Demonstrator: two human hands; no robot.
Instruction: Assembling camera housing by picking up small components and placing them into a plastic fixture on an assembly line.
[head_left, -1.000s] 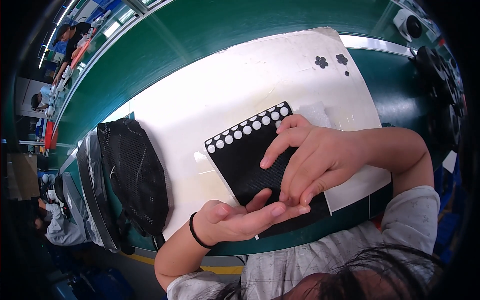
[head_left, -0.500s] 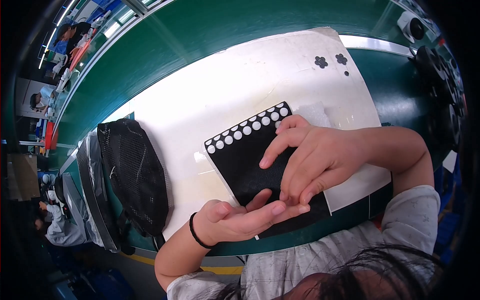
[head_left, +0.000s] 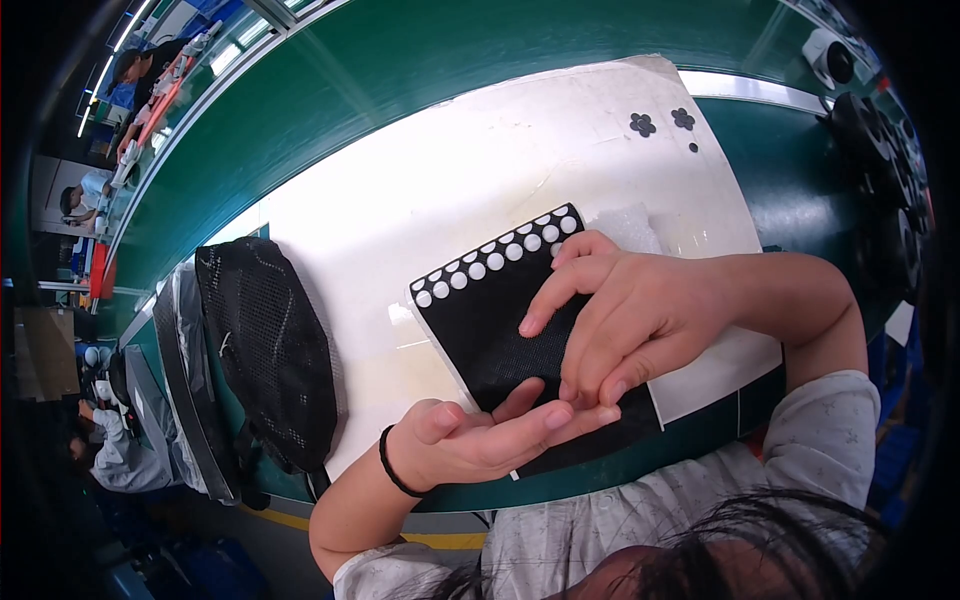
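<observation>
My left hand (head_left: 470,445) is palm up with its fingers stretched out, a black band round the wrist. Over its fingertips, my right hand (head_left: 645,315) has its thumb and lower fingers pressed together, touching the left fingers. Anything between them is hidden or too small to make out. The right index finger reaches out over a black fabric-like sheet (head_left: 490,335), which lies beneath both hands. Along the sheet's far edge run two rows of round white dots (head_left: 495,261). A clear, bubbly plastic piece (head_left: 628,228) is partly covered behind my right hand.
A white board (head_left: 400,190) lies on the green table (head_left: 420,62). Two black flower-shaped pieces (head_left: 642,124) and a small black disc (head_left: 693,147) sit at its far right. To the left is a black mesh bag (head_left: 265,350); dark round objects (head_left: 880,150) stand at the right edge.
</observation>
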